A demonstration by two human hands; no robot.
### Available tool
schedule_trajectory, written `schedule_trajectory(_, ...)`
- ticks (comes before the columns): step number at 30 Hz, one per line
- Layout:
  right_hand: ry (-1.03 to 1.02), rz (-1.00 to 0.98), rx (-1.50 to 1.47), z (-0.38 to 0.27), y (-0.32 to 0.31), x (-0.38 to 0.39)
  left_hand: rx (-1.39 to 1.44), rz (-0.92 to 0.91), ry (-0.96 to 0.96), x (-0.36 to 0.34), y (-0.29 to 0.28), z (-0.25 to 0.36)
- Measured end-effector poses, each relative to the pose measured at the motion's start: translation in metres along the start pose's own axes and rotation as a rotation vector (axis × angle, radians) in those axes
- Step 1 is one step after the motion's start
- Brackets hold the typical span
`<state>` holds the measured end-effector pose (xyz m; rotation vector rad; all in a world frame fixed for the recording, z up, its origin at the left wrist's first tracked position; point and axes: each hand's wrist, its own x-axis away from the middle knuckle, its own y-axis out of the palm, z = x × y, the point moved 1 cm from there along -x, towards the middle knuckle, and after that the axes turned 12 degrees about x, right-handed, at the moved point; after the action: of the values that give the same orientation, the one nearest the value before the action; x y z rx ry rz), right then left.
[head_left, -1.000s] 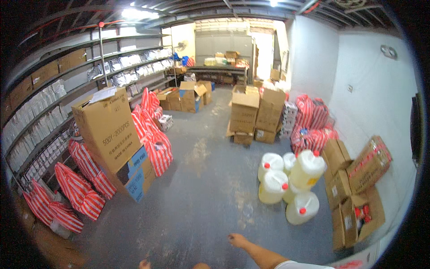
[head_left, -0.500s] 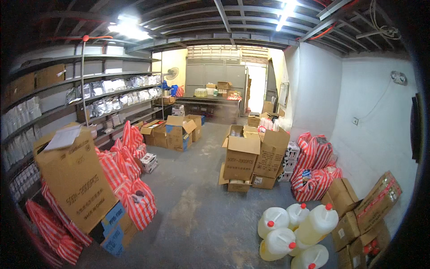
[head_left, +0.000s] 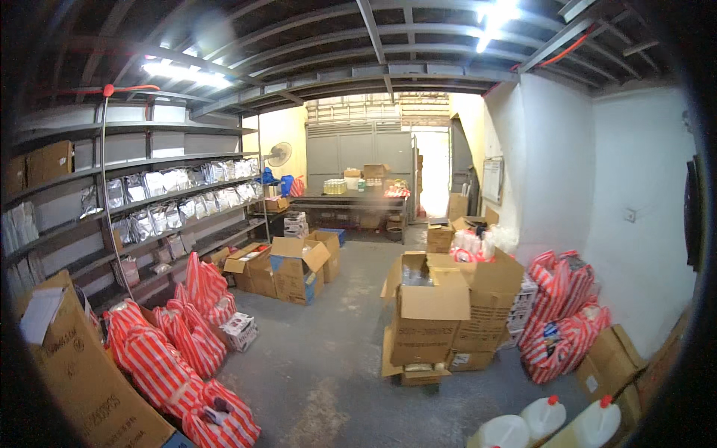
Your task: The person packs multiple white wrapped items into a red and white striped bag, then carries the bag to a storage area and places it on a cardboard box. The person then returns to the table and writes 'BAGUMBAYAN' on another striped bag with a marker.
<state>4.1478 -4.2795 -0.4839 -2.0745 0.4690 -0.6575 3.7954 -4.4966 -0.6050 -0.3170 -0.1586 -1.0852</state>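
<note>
Neither my left hand nor my right hand shows in the head view, so what they hold cannot be seen. Closest on the left stands a tall brown carton (head_left: pixel 89 373) with a white paper sheet (head_left: pixel 41 313) on it. Beside it, red-and-white striped bags (head_left: pixel 153 355) slump in a row. At the lower right, white plastic jugs (head_left: pixel 504 431) with red caps are cut off by the picture's edge. Farther ahead, open cartons (head_left: pixel 429 328) are stacked right of the middle.
Metal shelving (head_left: pixel 172 155) with silvery pouches lines the left wall. Open boxes (head_left: pixel 299 272) sit along its foot. More striped bags (head_left: pixel 560 340) lean by the right wall. At the back are a dark table (head_left: pixel 340 200), a fan (head_left: pixel 279 154) and a bright doorway (head_left: pixel 433 172).
My view has moved forward and tilted up. The central cartons look larger and nearer, while the white jugs and the left carton have slid toward the lower edge.
</note>
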Motion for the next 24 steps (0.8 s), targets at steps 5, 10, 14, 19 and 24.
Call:
schedule_trajectory(5, -0.135, -0.036, 0.032, 0.003, -0.102, -0.269, -0.11, 0.019, -0.68, -0.064, -0.084, -0.049)
schedule_trajectory(10, -0.237, -0.052, 0.018, 0.004, -0.154, -0.565, -0.013, 0.147, -0.76, -0.268, -0.188, -0.041)
schedule_trajectory(14, -0.21, -0.035, 0.032, 0.008, -0.211, -0.804, -0.032, 0.177, -0.77, -0.497, -0.288, 0.004)
schedule_trajectory(19, -0.119, -0.018, 0.069, 0.0, -0.333, -1.045, -0.115, 0.128, -0.624, -0.836, -0.412, 0.113)
schedule_trajectory(24, -0.08, 0.078, 0.068, 0.01, -0.443, -1.255, -0.21, 0.034, -0.355, -1.201, -0.485, 0.246)
